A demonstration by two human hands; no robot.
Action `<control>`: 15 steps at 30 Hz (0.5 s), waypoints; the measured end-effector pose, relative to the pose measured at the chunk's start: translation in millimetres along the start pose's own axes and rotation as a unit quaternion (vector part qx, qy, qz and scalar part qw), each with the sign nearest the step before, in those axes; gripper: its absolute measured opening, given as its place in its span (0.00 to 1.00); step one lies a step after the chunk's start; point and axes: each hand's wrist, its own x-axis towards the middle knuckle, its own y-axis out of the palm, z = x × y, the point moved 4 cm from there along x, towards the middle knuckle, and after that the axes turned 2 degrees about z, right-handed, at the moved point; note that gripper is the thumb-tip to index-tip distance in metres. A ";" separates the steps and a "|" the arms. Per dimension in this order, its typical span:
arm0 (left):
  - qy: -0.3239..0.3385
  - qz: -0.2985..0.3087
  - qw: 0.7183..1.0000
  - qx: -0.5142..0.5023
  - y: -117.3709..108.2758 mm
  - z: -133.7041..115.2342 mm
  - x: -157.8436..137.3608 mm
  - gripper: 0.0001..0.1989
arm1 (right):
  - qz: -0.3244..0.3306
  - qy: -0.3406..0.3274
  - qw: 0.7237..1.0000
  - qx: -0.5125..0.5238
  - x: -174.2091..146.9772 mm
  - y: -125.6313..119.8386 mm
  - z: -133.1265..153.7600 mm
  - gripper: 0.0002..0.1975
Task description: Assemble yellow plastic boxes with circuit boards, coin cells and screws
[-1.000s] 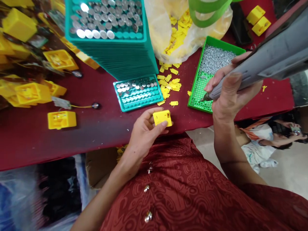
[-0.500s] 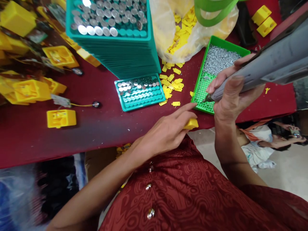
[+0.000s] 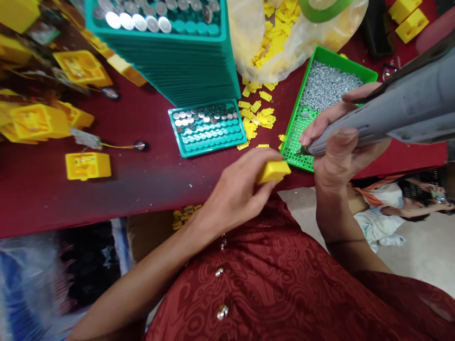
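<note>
My left hand [image 3: 245, 182] is closed around a small yellow plastic housing [image 3: 274, 171] at the front edge of the table. In my right hand [image 3: 337, 151] is a grey electric screwdriver [image 3: 377, 113], its tip pointing left and down over the perforated end of a green tray [image 3: 293, 158]. Small silver screws [image 3: 325, 87] are heaped in the tray's far part. Left of the tray, flat yellow plastic pieces [image 3: 258, 113] lie scattered. Whether a screw sits on the screwdriver tip is too small to tell.
A teal tray of button cells [image 3: 209, 127] lies before a tall stack of teal trays [image 3: 188, 66]. A plastic bag [image 3: 245, 42] holds more yellow pieces. Yellow housings with wires [image 3: 39, 123] crowd the left. Another person [image 3: 384, 203] is at the far right.
My left hand has drawn its fingers in around the yellow housing, which is turned and raised to show more of it. The screwdriver stays over the green tray. The view has shifted slightly.
</note>
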 end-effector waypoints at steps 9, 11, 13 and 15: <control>-0.345 -0.131 0.828 -0.423 -16.2 35.6 -33.3 0.24 | -0.013 0.042 0.998 -0.047 2.0 -1.0 4.7 0.33; -0.352 -0.136 0.818 -0.434 -15.1 35.6 -35.8 0.24 | 0.044 0.104 0.992 -0.054 4.8 -3.3 8.2 0.35; -0.350 -0.139 0.817 -0.438 -12.5 35.4 -37.3 0.23 | 0.114 0.174 0.976 -0.062 8.4 -8.0 15.7 0.38; -0.347 -0.139 0.818 -0.438 -8.9 35.2 -38.6 0.23 | 0.151 0.214 0.963 -0.067 14.0 -16.5 28.2 0.40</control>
